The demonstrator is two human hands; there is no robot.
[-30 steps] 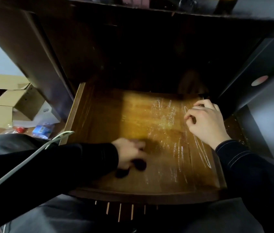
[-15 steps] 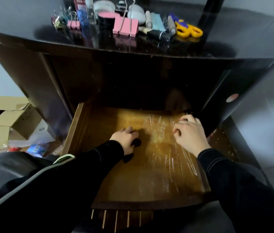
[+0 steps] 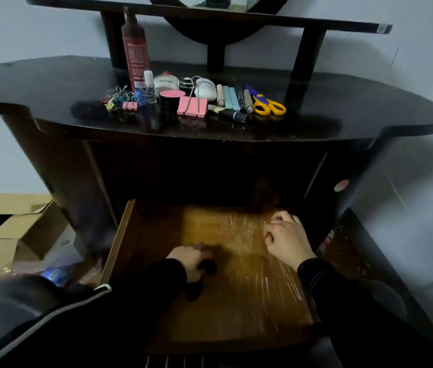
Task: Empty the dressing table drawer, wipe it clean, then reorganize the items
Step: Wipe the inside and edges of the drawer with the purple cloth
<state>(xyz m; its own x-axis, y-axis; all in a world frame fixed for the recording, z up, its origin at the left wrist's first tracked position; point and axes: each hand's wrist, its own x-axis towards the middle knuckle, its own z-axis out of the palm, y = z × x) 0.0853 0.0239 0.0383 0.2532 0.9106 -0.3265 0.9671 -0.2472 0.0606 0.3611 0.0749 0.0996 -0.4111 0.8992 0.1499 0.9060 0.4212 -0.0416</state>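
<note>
Drawer [image 3: 210, 309] sits low centre, pulled out toward us from under dark dressing table, open side up, long axis running near to far. We see bare wooden floor, with shiny streaks on right half.

Left hand [image 3: 190, 261], mid-floor, curled around small dark object [image 3: 209, 268]; we cannot tell what it is.

Right hand [image 3: 287, 240], far right of floor, fingers bent under; we cannot tell if it holds anything.

Above, on tabletop [image 3: 50, 83]: yellow scissors [image 3: 269, 105], pink binder clips [image 3: 192, 107], tall red-brown bottle [image 3: 135, 54].

Cardboard boxes [image 3: 11, 235] at left.
</note>
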